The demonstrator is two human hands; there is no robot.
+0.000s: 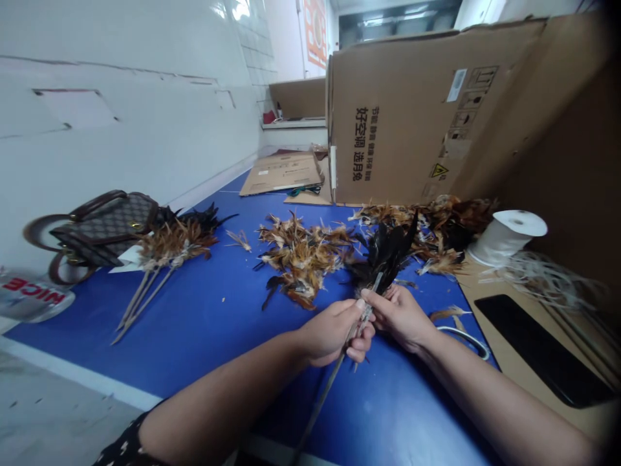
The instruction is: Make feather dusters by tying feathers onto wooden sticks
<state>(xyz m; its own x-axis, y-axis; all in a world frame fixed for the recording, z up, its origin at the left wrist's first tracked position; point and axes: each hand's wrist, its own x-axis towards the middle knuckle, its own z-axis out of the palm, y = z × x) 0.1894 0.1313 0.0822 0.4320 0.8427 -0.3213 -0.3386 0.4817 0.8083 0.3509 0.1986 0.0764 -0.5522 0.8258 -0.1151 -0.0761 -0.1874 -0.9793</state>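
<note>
My left hand [334, 330] is closed round a thin stick [320, 401] that slants down toward me. At its upper end is a bunch of black feathers [385, 255], pointing away from me. My right hand [402, 317] pinches the feather bases against the stick, thumb on top, close beside the left fingers. Some pale wrapping shows on the stick between my fingers. Just beyond my hands lies a loose pile of brown feathers [301, 255]. More brown and dark feathers [446, 223] are heaped behind on the right.
Left on the blue table [213, 323] lie several feathered sticks [145, 291] beside a checked handbag [109, 223]. A large cardboard box [402, 123] stands at the back. On the right are a white spool [509, 236], tangled white strips [548, 278] and a black flat object [543, 349].
</note>
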